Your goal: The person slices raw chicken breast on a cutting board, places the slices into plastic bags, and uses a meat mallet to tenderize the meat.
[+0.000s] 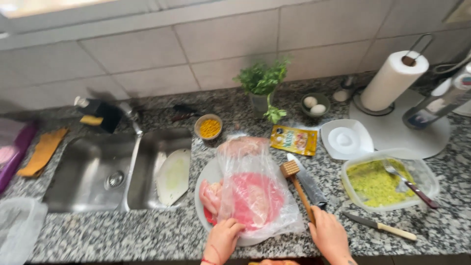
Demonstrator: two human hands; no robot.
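Raw pale chicken pieces point(210, 195) lie on a white plate point(205, 177) with a red board under them, covered by a clear plastic bag point(255, 189). My left hand point(222, 241) pinches the near edge of the plastic, fingers curled on it. My right hand point(329, 237) closes around the end of the handle of a wooden meat mallet point(296, 180), whose head rests on the counter just right of the plate. A large broad knife point(309, 184) lies beside the mallet.
A double steel sink point(98, 172) at left holds a white cutting board point(172, 176). Behind the plate stand a bowl of yellow kernels point(209, 127), herbs in a glass point(262, 83), a bowl of eggs point(314, 105) and a yellow packet point(294, 140). At right are a crumb tub with fork point(380, 184), a small knife point(379, 225) and a paper towel roll point(392, 81).
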